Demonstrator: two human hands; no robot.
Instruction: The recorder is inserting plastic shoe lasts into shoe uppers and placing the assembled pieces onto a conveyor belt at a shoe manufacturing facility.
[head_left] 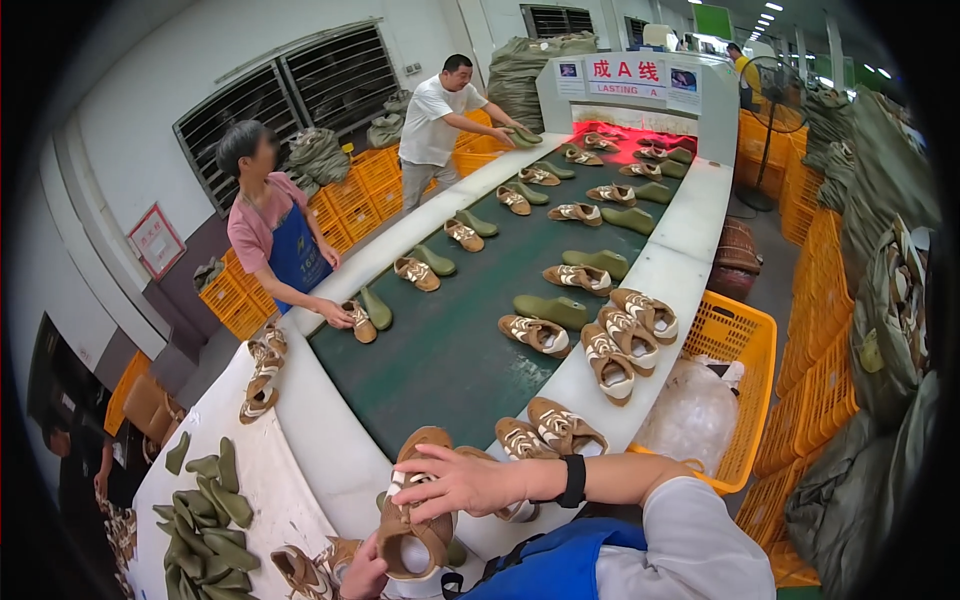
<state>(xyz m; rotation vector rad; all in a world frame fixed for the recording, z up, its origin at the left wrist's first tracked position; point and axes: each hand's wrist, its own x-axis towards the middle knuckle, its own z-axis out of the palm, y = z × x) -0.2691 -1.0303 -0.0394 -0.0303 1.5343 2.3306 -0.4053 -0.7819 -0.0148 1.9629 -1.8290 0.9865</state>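
Note:
A brown sneaker (412, 535) with white stripes is between my two hands at the near end of the conveyor, its opening toward me. My left hand (365, 572) grips it low by the heel, partly cut off by the lower edge. Over its laces lies my right hand (455, 482), fingers curled across the upper. Bits of green show beside the sneaker, probably a shoe last (456, 552). To the right, several more brown sneakers (565, 425) stand on the white ledge, one partly behind my right forearm.
Pairs of sneakers and green lasts stand along the green conveyor belt (430, 340). Loose lasts (205, 530) pile at lower left. A yellow crate (755, 370) holds clear plastic bags. Two co-workers stand left; one touches a sneaker (361, 322), the other a last (522, 136).

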